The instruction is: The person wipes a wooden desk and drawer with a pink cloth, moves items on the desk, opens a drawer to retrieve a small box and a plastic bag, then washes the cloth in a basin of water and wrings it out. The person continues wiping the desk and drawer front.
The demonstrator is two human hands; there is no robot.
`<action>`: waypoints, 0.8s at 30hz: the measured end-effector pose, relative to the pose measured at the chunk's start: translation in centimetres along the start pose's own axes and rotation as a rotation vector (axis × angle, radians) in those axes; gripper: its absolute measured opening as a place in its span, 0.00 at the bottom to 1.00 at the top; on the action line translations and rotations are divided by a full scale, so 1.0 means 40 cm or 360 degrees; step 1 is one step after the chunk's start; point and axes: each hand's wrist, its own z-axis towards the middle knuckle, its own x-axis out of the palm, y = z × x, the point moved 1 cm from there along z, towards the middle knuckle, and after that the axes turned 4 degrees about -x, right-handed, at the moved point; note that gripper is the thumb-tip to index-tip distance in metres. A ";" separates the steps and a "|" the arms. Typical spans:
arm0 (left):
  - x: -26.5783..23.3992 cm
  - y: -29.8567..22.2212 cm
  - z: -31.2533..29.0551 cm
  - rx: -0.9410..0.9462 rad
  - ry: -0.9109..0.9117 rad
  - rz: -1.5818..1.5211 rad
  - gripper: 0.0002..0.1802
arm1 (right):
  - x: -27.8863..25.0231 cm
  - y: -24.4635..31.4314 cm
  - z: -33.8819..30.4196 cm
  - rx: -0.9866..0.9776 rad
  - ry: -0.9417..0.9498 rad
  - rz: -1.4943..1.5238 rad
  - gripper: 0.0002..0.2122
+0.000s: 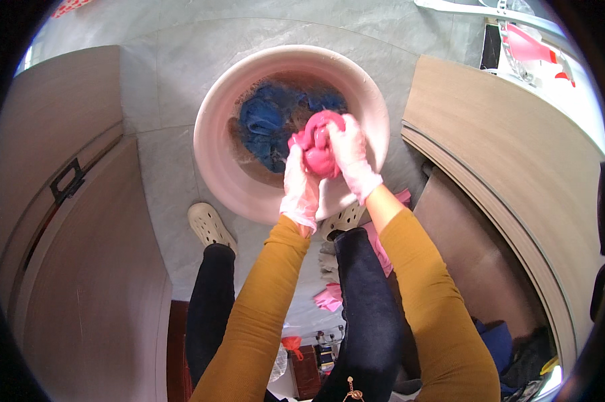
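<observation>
We are looking down at a grey floor (pixel 165 161), where a round pink basin (pixel 213 134) is standing. It is holding murky water (pixel 299 82), and blue cloth (pixel 262 115) is lying in it. Over the basin's near right part we are holding a bunched red cloth (pixel 321 162): our gloved left hand (pixel 299 177) is gripping it from the near left, our gloved right hand (pixel 350 146) from the right.
</observation>
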 end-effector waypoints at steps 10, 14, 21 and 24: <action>-0.008 0.017 -0.022 -0.0340 -0.0198 0.0416 0.61 | 0.045 -0.035 0.148 -0.0586 -0.0246 -0.0595 0.17; 0.013 -0.012 -0.008 -0.0406 0.0206 -0.0175 0.48 | 0.020 0.077 -0.129 -0.0164 0.0139 0.0591 0.24; -0.021 -0.024 -0.033 -0.0123 0.0203 -0.0054 0.24 | 0.019 0.095 -0.320 -0.0310 -0.0009 0.0635 0.18; 0.076 0.017 -0.077 -0.0259 -0.0091 -0.0011 0.32 | -0.003 0.002 -0.096 -0.0232 -0.0170 0.0486 0.18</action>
